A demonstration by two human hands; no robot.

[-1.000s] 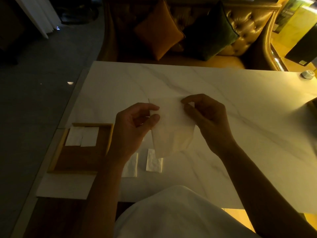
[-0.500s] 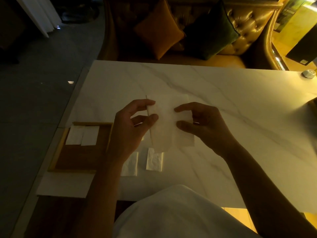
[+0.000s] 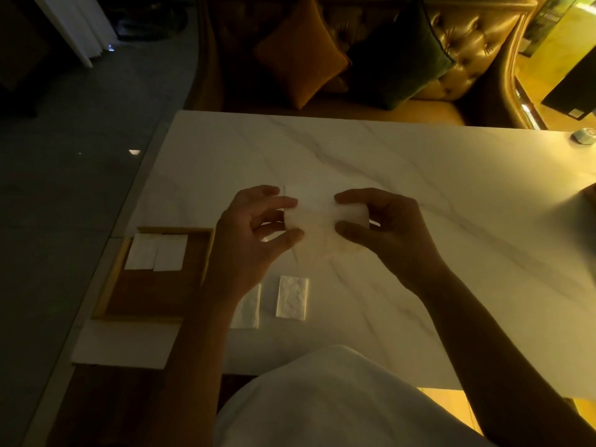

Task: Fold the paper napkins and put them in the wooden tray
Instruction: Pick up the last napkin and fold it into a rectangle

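- thin white paper napkin (image 3: 317, 211) hung as a loose open sheet a second ago, now doubled into a shorter band above the white marble table (image 3: 387, 156); one fold looks done, probably more needed before traying
- left hand (image 3: 254, 240) and right hand (image 3: 390, 233) each pinch one end, thumb against fingers
- shallow brown wooden tray (image 3: 154, 295) at the table's left edge holds two folded white napkins (image 3: 156, 251) at its far end, near half bare
- two more folded napkins (image 3: 292, 296) lie beside the left wrist; open marble to the right
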